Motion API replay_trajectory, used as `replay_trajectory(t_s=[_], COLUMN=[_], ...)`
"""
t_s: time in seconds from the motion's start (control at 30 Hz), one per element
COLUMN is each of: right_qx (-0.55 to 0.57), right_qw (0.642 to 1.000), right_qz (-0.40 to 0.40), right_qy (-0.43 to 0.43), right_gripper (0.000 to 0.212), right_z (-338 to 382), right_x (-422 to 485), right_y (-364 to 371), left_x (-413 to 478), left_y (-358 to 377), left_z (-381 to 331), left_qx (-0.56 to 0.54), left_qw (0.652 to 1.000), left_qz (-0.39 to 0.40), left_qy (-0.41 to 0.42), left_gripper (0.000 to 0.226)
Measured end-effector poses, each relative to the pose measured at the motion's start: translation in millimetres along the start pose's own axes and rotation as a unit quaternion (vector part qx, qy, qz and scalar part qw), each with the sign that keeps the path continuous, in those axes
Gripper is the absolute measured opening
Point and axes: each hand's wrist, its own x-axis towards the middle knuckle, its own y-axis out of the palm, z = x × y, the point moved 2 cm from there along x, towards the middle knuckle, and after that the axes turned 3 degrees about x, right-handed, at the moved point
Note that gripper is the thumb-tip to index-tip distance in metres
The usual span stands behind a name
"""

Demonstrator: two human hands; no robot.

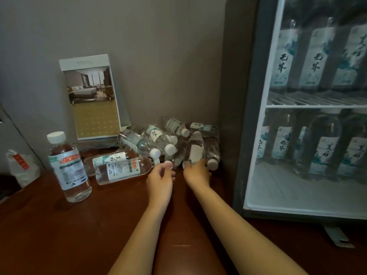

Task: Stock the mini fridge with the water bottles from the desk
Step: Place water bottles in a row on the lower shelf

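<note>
Pick-up step: bottles (pixel 158 139) lay piled at far right of desk (pixel 99 225), beside fridge (pixel 248 135). Right grip (pixel 196 173) curled round white-label bottle (pixel 194 150); left grip (pixel 159 176) pinched cap (pixel 168 162) of neighbour. Next move likely called for lifting clear of pile, swinging right to shelf (pixel 317 106); both levels looked crowded. Dark wood desk, grey wall (pixel 158 56), brochure (pixel 91 96) propped behind, tall bottle (pixel 67 165) upright at left.

A plain grey wall (pixel 139 36) is seen behind a reddish-brown wooden desk (pixel 49 235), whose glossy top is dimly lit and shows faint reflections. A desk calendar (pixel 91 96), printed with a photograph of a hotel bedroom, is stood on the desk and tilted back toward the wall. At the left edge, a white bag (pixel 21 169) with a red label is set beside a slanted grey panel (pixel 12 135).
</note>
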Motion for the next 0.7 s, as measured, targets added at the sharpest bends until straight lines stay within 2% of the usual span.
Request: replay_trajectory(t_s=[0.13, 0.23, 0.4, 0.47, 0.57, 0.6, 0.7], right_qx=[-0.01, 0.016, 0.066, 0.175, 0.313, 0.344, 0.466], right_qw=[0.998, 0.995, 0.991, 0.975, 0.944, 0.933, 0.869], right_qz=[-0.052, -0.092, -0.063, -0.041, 0.014, 0.038, 0.124], right_qy=[0.024, 0.037, 0.102, 0.131, 0.106, 0.096, 0.108], right_gripper=[0.074, 0.079, 0.087, 0.075, 0.033, 0.026, 0.027], right_z=[4.8, 3.8, 3.0, 3.4, 0.0, -2.2, -9.0], right_x=[23.5, 29.6, 23.9, 8.4, -27.9, -39.6, -65.2], right_y=[17.0, 25.3, 20.1, 11.4, -7.4, -13.0, -26.4], left_x=[4.3, 10.6, 9.4, 7.6, 3.4, 1.4, -4.9], left_y=[-4.6, -7.7, -6.1, -1.4, 5.9, 7.2, 7.7], left_z=[8.7, 13.5, 12.9, 11.5, 10.7, 9.5, 4.1], left_qx=[0.021, 0.011, -0.017, -0.057, -0.067, -0.076, -0.143], left_qw=[0.999, 0.999, 0.999, 0.996, 0.989, 0.985, 0.963], left_qz=[-0.021, -0.04, -0.036, -0.007, 0.061, 0.083, 0.155], left_qy=[0.015, 0.006, -0.028, -0.074, -0.119, -0.13, -0.169], left_gripper=[0.021, 0.028, 0.023, 0.02, 0.02, 0.022, 0.026])
